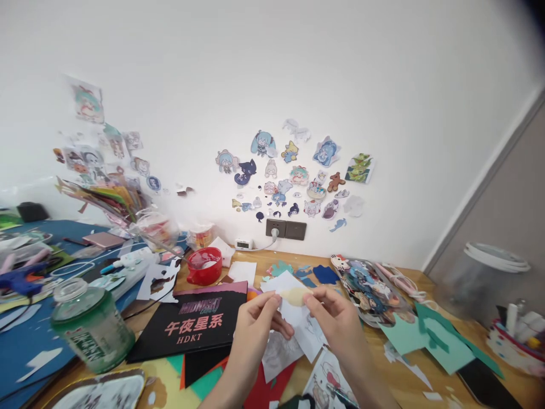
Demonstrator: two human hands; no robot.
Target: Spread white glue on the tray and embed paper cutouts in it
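A small pale yellow paper piece (294,296) is stretched between my two hands, above the wooden table. My left hand (260,318) pinches its left end with thumb and forefinger, the other fingers curled below. At the right end, the thumb and forefinger of my right hand (334,312) are closed on it. Beneath the hands lie white sheets (310,329) with faint line drawings. A black folder (191,324) printed "MIDNIGHT" rests left of my left hand, and a drawn picture sheet (327,378) lies under my right forearm.
At left stand a green jar (93,329) and a red bowl (205,266). A tray of cutouts (370,289) lies at right, near mint-green paper (443,341), a dark phone (487,382) and a polka-dot container (511,346). Behind, a wall socket (286,229) holds a plug.
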